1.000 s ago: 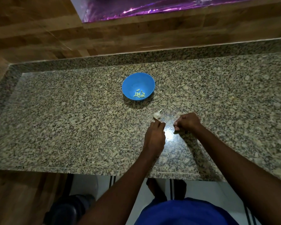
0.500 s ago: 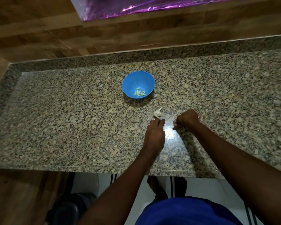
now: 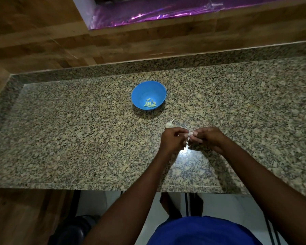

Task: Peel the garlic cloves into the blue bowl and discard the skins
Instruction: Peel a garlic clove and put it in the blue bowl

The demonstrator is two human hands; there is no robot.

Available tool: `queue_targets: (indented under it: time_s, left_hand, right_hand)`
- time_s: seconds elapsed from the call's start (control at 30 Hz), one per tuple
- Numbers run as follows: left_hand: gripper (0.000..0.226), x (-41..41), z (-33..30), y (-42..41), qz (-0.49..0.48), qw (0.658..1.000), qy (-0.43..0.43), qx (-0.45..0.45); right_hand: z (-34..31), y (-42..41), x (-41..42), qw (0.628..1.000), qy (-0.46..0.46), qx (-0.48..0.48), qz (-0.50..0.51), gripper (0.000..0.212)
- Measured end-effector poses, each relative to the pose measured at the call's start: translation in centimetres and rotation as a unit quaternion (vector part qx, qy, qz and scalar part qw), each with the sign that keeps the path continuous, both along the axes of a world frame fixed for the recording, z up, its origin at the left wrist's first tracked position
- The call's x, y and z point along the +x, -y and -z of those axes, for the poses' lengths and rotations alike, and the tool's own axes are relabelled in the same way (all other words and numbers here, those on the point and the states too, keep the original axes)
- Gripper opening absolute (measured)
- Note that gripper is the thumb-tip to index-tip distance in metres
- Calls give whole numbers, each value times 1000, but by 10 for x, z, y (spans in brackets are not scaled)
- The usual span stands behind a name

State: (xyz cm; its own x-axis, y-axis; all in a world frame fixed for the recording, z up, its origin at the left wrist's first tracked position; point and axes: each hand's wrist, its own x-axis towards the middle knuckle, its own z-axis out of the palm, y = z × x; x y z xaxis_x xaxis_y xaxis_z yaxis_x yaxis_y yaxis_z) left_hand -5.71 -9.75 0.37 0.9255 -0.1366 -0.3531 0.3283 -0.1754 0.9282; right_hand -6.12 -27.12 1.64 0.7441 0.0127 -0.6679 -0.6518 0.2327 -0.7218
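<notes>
We are pinching a garlic clove [image 3: 190, 133] between the curled fingertips of our left hand [image 3: 173, 138] and right hand [image 3: 208, 137], just above the granite counter [image 3: 78, 138]. The garlic bulb [image 3: 169, 124] is lying just beyond our left hand. Farther back, the blue bowl [image 3: 145, 89] is holding several peeled cloves [image 3: 150, 104].
</notes>
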Motion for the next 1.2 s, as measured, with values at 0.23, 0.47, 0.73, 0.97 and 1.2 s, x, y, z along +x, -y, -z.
queue_targets:
  time_s: [0.23, 0.47, 0.73, 0.97, 1.2]
  left_hand:
    - [10, 11, -7, 5, 7, 996, -42, -81]
    - [1, 16, -15, 8, -16, 993, -63, -94]
    - [13, 18, -24, 11, -37, 990, -76, -115]
    - [7, 19, -27, 11, -4, 1000, 25, -12]
    - [4, 20, -21, 15, 78, 957, 175, 219]
  right_hand:
    - [-2, 2, 2, 999, 41, 2, 15, 8]
    - [-17, 7, 3, 947, 200, -214, -132, 11]
    - [-26, 3, 8, 859, 282, -365, -221, 24]
    - [-30, 3, 16, 979, 80, -129, -134, 24]
    - [-33, -2, 19, 964, 2, -188, -186, 26]
